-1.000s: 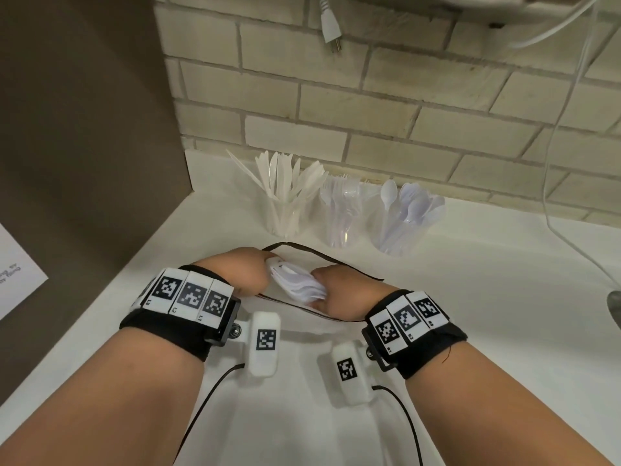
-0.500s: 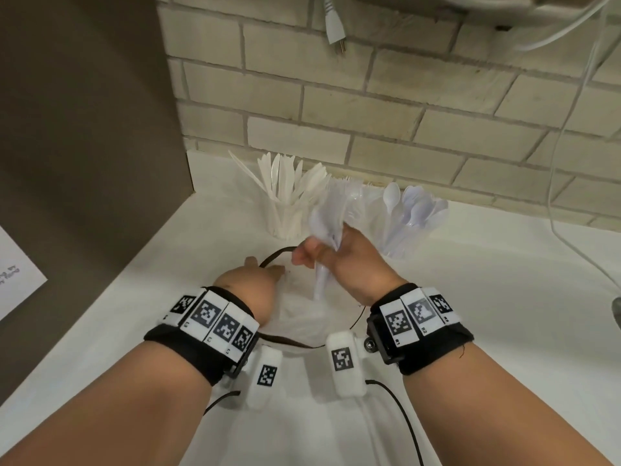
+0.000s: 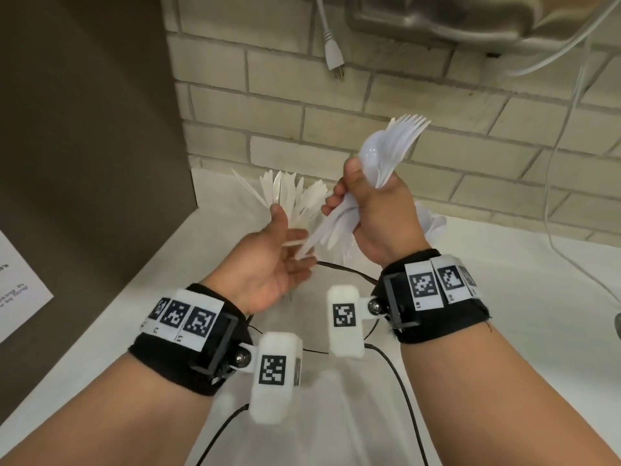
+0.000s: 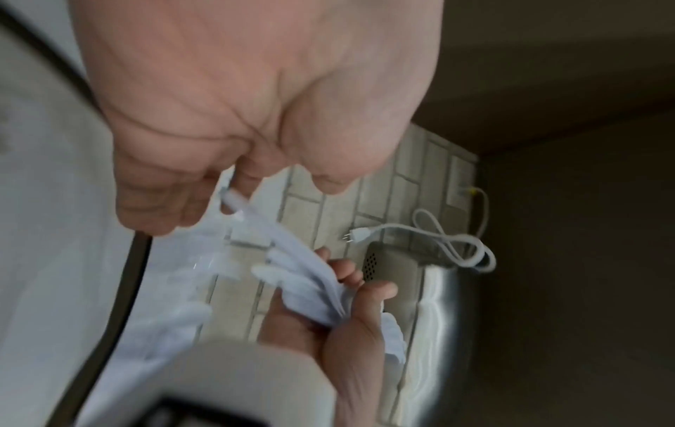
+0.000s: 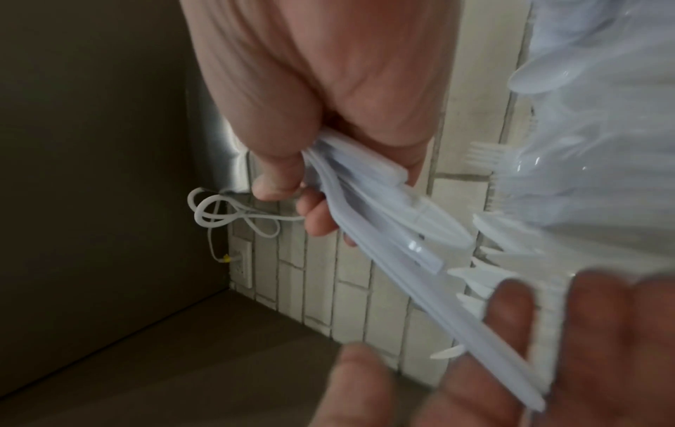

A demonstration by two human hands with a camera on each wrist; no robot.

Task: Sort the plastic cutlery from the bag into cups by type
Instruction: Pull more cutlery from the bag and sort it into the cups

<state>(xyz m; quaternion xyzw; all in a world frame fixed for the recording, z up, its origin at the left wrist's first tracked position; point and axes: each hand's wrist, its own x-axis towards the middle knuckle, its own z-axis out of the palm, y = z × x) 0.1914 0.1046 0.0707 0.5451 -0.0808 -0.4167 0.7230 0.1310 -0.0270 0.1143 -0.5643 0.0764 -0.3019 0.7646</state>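
Note:
My right hand [image 3: 364, 200] grips a bundle of white plastic cutlery [image 3: 391, 153] by its middle, raised in front of the brick wall. Fork tines and a spoon bowl fan out above the fist; the handles [image 3: 319, 232] slant down to the left. My left hand [image 3: 279, 260] lies open, palm up, beneath them, and the handle tips touch its fingers [image 5: 511, 323]. The right wrist view shows the bundle [image 5: 383, 225] squeezed in the right hand [image 5: 328, 115]. Behind the hands stand a cup of knives [image 3: 285, 193] and spoons [image 3: 433, 223], mostly hidden. The bag's dark rim [image 3: 346, 272] lies on the counter.
A brown partition [image 3: 84, 129] closes the left side, with a paper sheet [image 3: 16, 290] on it. A white plug [image 3: 334, 58] hangs from the steel dispenser [image 3: 470, 18] above. A white cable [image 3: 554, 196] runs down the wall to the white counter [image 3: 504, 314].
My right hand has lifted the cutlery bundle out of the bag and up toward the wall. My left hand has left the bag's rim and turned palm up under the handles.

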